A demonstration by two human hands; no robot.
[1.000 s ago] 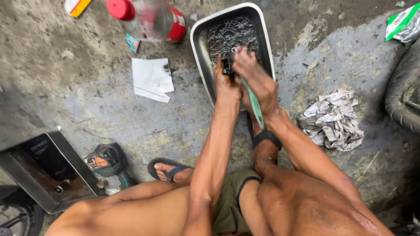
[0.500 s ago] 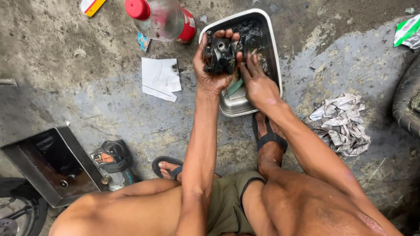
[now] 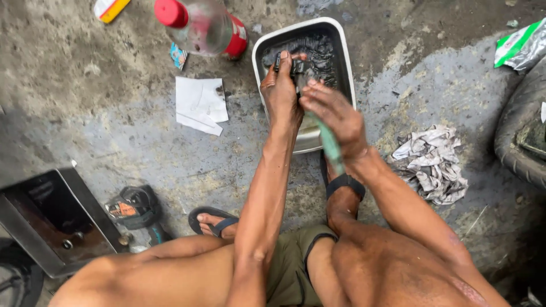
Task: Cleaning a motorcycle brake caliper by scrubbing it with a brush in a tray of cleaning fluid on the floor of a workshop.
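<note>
My left hand [image 3: 281,94] grips a small black engine part [image 3: 293,65] and holds it over a metal tray [image 3: 341,62] of dark liquid on the concrete floor. My right hand [image 3: 335,116] is closed on a green-handled brush [image 3: 329,142], its head against the black part. The brush's bristles are hidden behind my fingers. Both forearms reach forward between my knees.
A plastic bottle with a red cap [image 3: 199,25] lies left of the tray, with white paper [image 3: 199,105] below it. A crumpled rag [image 3: 432,162] lies at the right beside a tyre [image 3: 523,136]. A dark metal box [image 3: 51,222] and a power tool [image 3: 133,207] sit at lower left.
My left hand has turned the black part from held up facing me to lower over the tray. My right hand has swung the brush against it.
</note>
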